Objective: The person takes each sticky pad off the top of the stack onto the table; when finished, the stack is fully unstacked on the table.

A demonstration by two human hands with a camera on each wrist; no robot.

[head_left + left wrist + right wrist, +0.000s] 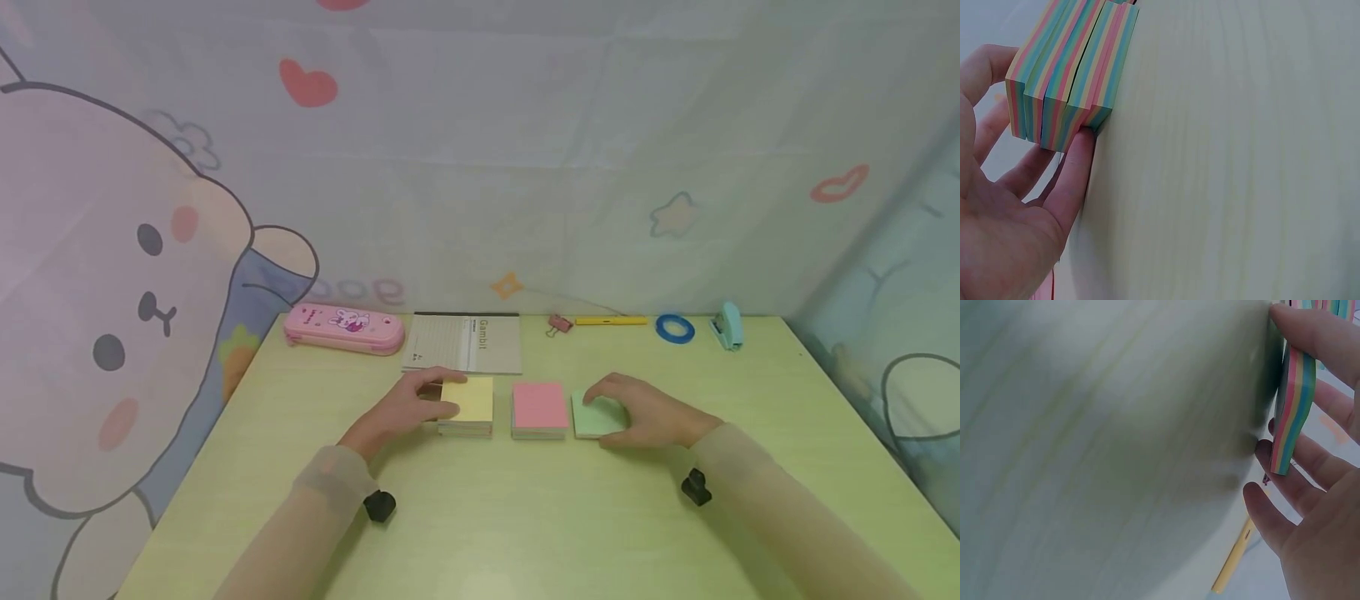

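My left hand (405,402) is at the left side of a stack of sticky note pads with a yellow top (471,398), thumb at its near left corner and fingers along the far side. In the left wrist view the stack (1063,72) shows several striped pads, with the fingers against it. On the right, my right hand (647,412) holds a thin green-topped sticky note pad (592,417) between thumb and fingers; its striped edge (1295,412) shows in the right wrist view. Between the hands sits a pink-topped sticky note stack (539,407), untouched.
Along the back edge lie a pink pencil case (345,328), a notebook (442,343), a red binder clip (558,324), a yellow pen (611,321), a blue tape roll (675,329) and a mint stapler (727,326). A printed cloth (480,150) hangs behind the table (510,517).
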